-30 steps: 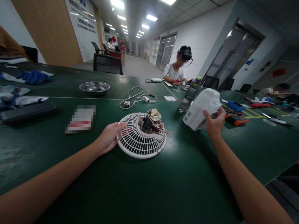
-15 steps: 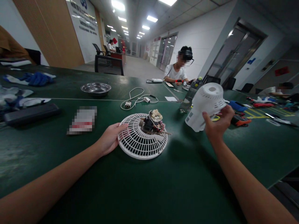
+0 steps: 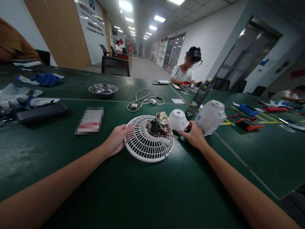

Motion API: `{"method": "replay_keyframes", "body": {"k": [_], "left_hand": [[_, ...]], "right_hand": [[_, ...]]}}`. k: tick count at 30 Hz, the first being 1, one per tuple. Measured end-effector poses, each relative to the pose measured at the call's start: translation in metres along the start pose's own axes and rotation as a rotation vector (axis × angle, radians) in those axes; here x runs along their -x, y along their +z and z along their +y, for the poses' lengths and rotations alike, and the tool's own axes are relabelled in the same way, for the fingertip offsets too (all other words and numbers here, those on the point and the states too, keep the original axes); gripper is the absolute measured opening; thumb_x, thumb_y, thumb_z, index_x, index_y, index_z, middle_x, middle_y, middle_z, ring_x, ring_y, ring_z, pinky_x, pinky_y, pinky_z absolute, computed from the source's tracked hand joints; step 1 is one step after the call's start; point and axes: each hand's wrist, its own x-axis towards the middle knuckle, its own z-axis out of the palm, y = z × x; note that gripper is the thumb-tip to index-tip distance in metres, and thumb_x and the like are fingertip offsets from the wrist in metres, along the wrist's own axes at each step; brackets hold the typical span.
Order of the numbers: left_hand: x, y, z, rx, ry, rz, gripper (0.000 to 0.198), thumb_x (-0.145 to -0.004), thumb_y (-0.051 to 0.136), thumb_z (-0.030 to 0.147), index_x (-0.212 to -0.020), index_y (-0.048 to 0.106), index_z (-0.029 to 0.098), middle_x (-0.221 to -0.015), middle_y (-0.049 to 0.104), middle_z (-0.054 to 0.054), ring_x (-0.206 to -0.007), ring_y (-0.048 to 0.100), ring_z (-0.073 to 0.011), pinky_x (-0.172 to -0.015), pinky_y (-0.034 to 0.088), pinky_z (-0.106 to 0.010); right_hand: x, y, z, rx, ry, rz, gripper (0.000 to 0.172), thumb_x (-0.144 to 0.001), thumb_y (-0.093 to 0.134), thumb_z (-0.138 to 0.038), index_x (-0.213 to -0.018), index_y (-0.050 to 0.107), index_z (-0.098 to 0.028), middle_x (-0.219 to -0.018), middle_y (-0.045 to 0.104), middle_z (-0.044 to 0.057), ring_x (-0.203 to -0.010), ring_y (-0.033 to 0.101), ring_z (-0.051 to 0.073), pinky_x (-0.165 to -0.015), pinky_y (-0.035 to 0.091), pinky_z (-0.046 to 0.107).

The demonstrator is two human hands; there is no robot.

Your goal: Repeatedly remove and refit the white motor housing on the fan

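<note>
Left fingers [image 3: 120, 128] pinching fan grille [image 3: 150, 150], right fingers [image 3: 194, 128] gripping white dome [image 3: 177, 120], bottle [image 3: 196, 101], steel bowl [image 3: 103, 93]

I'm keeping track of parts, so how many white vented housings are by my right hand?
2. The small domed housing is in the right hand; the larger housing is just beyond that hand, to the right. Another could be hidden behind them.

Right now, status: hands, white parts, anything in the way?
Left hand grips white grille. Right hand holds domed cover. Motor exposed on grille. Large white housing close beside right hand.
</note>
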Motion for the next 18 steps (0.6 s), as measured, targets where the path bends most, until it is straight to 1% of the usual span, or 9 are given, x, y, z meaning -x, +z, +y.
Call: {"method": "replay_keyframes", "body": {"k": [4,8,10,14,15,16,18], "left_hand": [[0.000,0.000,0.000,-0.006,-0.009,-0.002,0.013,-0.097,0.060,0.004,-0.098,0.072,0.006,-0.087,0.075,-0.011,-0.068,0.072,-0.0140,-0.064,0.063,-0.023],[0.001,0.001,0.001,-0.015,-0.010,0.003,0.013,-0.097,0.059,0.004,-0.102,0.072,0.005,-0.085,0.074,-0.010,-0.066,0.072,-0.0135,-0.061,0.063,-0.022],[0.002,0.001,0.002,-0.018,-0.012,0.004,0.013,-0.097,0.060,0.004,-0.101,0.072,0.005,-0.085,0.074,-0.010,-0.066,0.071,-0.0136,-0.060,0.063,-0.022],[0.001,-0.001,0.002,-0.022,-0.024,-0.012,0.012,-0.097,0.061,0.006,-0.103,0.072,0.006,-0.087,0.074,-0.011,-0.069,0.073,-0.0149,-0.061,0.063,-0.022],[0.001,-0.002,0.001,-0.021,-0.024,-0.020,0.012,-0.097,0.061,0.006,-0.103,0.072,0.006,-0.087,0.074,-0.011,-0.070,0.073,-0.0151,-0.062,0.063,-0.023],[0.001,-0.002,0.001,-0.019,-0.021,-0.027,0.012,-0.097,0.061,0.006,-0.103,0.072,0.006,-0.088,0.074,-0.011,-0.070,0.073,-0.0153,-0.063,0.063,-0.023],[0.000,-0.004,0.001,-0.013,-0.015,-0.039,0.012,-0.097,0.061,0.006,-0.102,0.072,0.006,-0.090,0.075,-0.012,-0.072,0.073,-0.0155,-0.065,0.064,-0.024]], "right_hand": [[0.002,-0.001,0.000,0.088,-0.025,-0.037,0.075,-0.074,0.075,-0.057,-0.130,0.053,-0.011,-0.124,0.069,0.023,-0.116,0.066,0.041,-0.100,0.051,0.055],[0.003,-0.002,-0.001,0.068,-0.063,-0.041,0.081,-0.078,0.073,-0.054,-0.141,0.047,-0.012,-0.133,0.065,0.023,-0.124,0.062,0.040,-0.106,0.048,0.054],[0.002,-0.001,-0.001,0.057,-0.076,-0.054,0.081,-0.078,0.072,-0.053,-0.143,0.045,-0.013,-0.131,0.066,0.022,-0.122,0.063,0.039,-0.105,0.049,0.054],[0.002,-0.002,-0.002,0.008,-0.095,-0.079,0.079,-0.076,0.077,-0.049,-0.141,0.048,-0.015,-0.121,0.070,0.019,-0.113,0.067,0.038,-0.101,0.052,0.054],[0.003,-0.005,-0.004,-0.007,-0.108,-0.068,0.078,-0.075,0.078,-0.049,-0.139,0.049,-0.016,-0.120,0.070,0.018,-0.113,0.067,0.038,-0.101,0.052,0.055],[0.005,-0.009,-0.007,-0.027,-0.125,-0.030,0.076,-0.075,0.078,-0.049,-0.137,0.051,-0.015,-0.121,0.070,0.018,-0.113,0.067,0.038,-0.101,0.052,0.056],[0.011,-0.022,-0.017,-0.090,-0.172,0.123,0.067,-0.080,0.076,-0.051,-0.134,0.055,-0.015,-0.125,0.067,0.020,-0.116,0.065,0.037,-0.102,0.052,0.057]]}}
